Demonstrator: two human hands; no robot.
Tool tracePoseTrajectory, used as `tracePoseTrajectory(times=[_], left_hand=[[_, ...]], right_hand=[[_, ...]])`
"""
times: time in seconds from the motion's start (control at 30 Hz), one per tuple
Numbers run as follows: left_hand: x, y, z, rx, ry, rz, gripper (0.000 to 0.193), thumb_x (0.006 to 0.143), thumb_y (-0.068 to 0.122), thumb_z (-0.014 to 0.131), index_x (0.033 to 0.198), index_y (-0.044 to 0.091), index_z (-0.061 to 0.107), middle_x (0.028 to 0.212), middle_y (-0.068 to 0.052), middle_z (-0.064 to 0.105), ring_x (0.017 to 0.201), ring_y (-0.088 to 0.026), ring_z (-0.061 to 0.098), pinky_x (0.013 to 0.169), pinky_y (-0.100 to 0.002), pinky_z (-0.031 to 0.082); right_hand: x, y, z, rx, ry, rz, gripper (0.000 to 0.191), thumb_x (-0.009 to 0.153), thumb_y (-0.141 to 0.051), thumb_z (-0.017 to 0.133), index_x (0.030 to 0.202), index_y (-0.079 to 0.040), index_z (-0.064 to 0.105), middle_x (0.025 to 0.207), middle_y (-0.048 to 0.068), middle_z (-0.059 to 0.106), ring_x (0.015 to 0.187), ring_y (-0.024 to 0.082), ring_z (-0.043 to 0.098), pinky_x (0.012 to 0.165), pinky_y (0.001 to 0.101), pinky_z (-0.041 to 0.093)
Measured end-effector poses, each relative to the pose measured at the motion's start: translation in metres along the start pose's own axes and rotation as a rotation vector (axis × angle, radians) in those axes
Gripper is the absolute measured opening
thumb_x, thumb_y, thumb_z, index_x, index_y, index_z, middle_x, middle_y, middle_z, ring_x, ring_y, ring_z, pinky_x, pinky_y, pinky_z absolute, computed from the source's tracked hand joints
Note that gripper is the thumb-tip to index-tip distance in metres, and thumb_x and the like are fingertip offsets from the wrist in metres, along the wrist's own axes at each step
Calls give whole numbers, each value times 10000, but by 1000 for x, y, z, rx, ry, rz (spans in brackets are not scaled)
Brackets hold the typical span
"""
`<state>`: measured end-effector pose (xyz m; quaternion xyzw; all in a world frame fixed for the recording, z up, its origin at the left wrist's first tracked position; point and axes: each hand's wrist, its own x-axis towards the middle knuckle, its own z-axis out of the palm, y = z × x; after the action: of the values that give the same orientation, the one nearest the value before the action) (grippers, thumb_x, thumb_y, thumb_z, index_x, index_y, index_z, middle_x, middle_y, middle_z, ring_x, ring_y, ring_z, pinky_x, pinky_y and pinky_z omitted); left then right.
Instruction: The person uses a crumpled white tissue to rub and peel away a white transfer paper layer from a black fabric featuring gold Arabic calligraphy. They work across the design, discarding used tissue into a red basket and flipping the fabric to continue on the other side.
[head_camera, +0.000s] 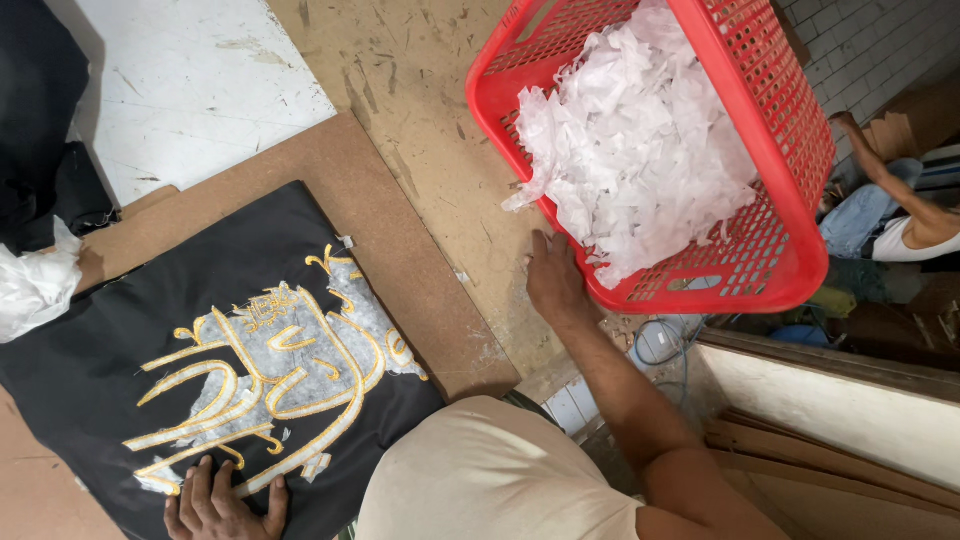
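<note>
On the worn wooden table (420, 90), your left hand (222, 505) lay flat on the half-cleared black cloth (120, 340) at seven o'clock; your right hand (553, 280), fingers spread, touched the full red basket (770, 130) at one o'clock

One red basket (790, 130) (heaped with white scraps (640, 140)), one black embroidered cloth (130, 330), two hands.
</note>
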<state>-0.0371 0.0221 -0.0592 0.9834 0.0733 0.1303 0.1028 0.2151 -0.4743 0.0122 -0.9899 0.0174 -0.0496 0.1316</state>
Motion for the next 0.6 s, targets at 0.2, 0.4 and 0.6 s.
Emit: tracePoseTrajectory(times=[0.2, 0.4, 0.6], left_hand=[[-3, 5, -7, 12, 32, 24, 674, 890, 589, 701, 1309, 64, 649, 1396, -140, 618, 1406, -333, 570, 1241, -529, 300], [4, 15, -38, -31, 5, 32, 660, 911, 543, 694, 1343, 52, 609, 1491, -133, 585, 1454, -318, 527, 1280, -554, 295], [11, -10, -58, -91, -34, -34, 636, 827, 467, 738, 1301, 59, 617, 1454, -149, 578, 1401, -333, 502, 1237, -555, 273]], right_hand=[[10, -11, -8, 143, 149, -122, 167, 966, -48, 627, 1132, -33, 615, 1030, 189, 626, 960, 394, 633, 810, 484, 527], [71, -18, -20, 34, 17, -153, 107, 975, -23, 611, 1015, -31, 710, 1024, 225, 666, 959, 403, 654, 832, 500, 534], [106, 5, -35, 881, 492, 129, 290, 992, -72, 568, 1281, -90, 574, 970, 139, 673, 861, 274, 657, 742, 428, 580]])
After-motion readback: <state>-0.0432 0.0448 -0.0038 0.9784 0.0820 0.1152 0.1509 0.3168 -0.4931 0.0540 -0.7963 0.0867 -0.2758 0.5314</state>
